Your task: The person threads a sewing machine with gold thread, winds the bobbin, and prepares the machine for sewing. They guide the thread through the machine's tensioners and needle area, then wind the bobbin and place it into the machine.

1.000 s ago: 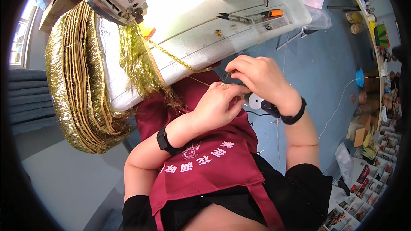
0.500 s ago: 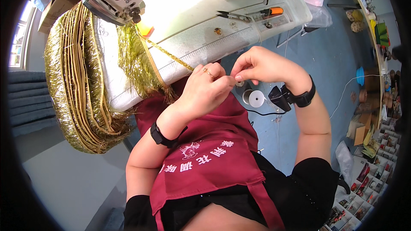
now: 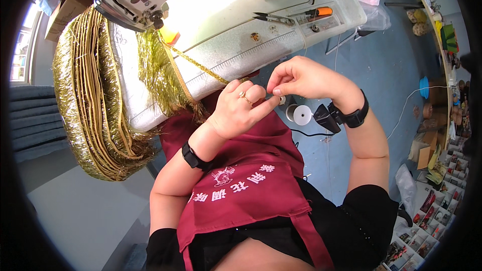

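Note:
My left hand (image 3: 241, 108), wearing a ring, has its fingers curled round the end of a narrow gold sequin trim (image 3: 201, 68) that runs from beneath the sewing machine (image 3: 135, 0). My right hand (image 3: 298, 80) is closed in a pinch just beside my left fingertips; what it grips is too small to make out. Gold tinsel fringe (image 3: 155, 70) lies on the machine's white bed (image 3: 241, 40) above my hands. A thick bundle of folded gold fringe (image 3: 88, 90) hangs over the bed's left end. A white spool (image 3: 302, 115) shows below my right hand.
Scissors (image 3: 273, 19) and an orange-handled tool (image 3: 314, 11) lie at the bed's right. Cardboard boxes (image 3: 65, 10) stand upper left. A shelf with a blue container (image 3: 423, 86) and compartment trays (image 3: 432, 211) line the right side. A white cable (image 3: 401, 115) hangs nearby.
My left hand has moved up and left, its knuckles now turned upward. My right hand has tilted, its forearm shifting right, so more of the spool shows. The machine is unchanged.

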### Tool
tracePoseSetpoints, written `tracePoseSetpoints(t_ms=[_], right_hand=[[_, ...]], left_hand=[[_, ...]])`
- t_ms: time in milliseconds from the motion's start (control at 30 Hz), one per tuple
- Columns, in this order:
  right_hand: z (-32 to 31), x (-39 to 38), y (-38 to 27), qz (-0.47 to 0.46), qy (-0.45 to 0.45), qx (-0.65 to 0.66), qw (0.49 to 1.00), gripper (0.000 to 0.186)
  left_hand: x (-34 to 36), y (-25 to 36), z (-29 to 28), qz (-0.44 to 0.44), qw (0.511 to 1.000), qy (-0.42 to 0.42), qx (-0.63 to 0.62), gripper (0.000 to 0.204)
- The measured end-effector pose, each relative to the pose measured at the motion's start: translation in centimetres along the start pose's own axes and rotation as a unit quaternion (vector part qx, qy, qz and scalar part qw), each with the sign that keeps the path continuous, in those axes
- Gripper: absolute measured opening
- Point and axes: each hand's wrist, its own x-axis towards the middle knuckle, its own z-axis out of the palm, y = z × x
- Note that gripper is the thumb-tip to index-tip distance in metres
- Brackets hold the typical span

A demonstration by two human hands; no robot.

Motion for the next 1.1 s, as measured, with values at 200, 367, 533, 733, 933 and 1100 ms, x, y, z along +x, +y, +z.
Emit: tracePoseSetpoints(t_ms=[200, 367, 533, 733, 933, 1100], right_hand=[[0.7, -0.6, -0.6, 0.014, 0.060, -0.006, 0.998, 0.015], [1.4, -2.5, -1.2, -0.230, 0.357, -0.217, 0.879, 0.018], [2.4, -4.1, -0.1, -0.323, 0.297, -0.346, 0.830, 0.034], [4.6, -3.1, 2.4, -0.343, 0.355, -0.290, 0.820, 0.029], [2.9, -5.2, 2.6, -0.343, 0.326, -0.263, 0.841, 0.026], [1.5, -9.5, 3.2, -0.353, 0.404, 0.118, 0.835, 0.018]], left_hand=[[0.3, 0.6, 0.3, -0.026, 0.998, 0.047, -0.018, 0.033], [0.6, 0.5, 0.2, -0.079, 0.993, 0.072, -0.047, 0.033], [0.8, 0.7, 0.1, -0.136, 0.981, 0.086, -0.106, 0.031], [1.0, 1.0, 0.2, -0.183, 0.966, 0.083, -0.164, 0.030], [0.4, 1.6, -0.2, -0.230, 0.944, 0.025, -0.234, 0.044], [-0.4, 2.1, 0.0, -0.267, 0.930, -0.023, -0.252, 0.052]])
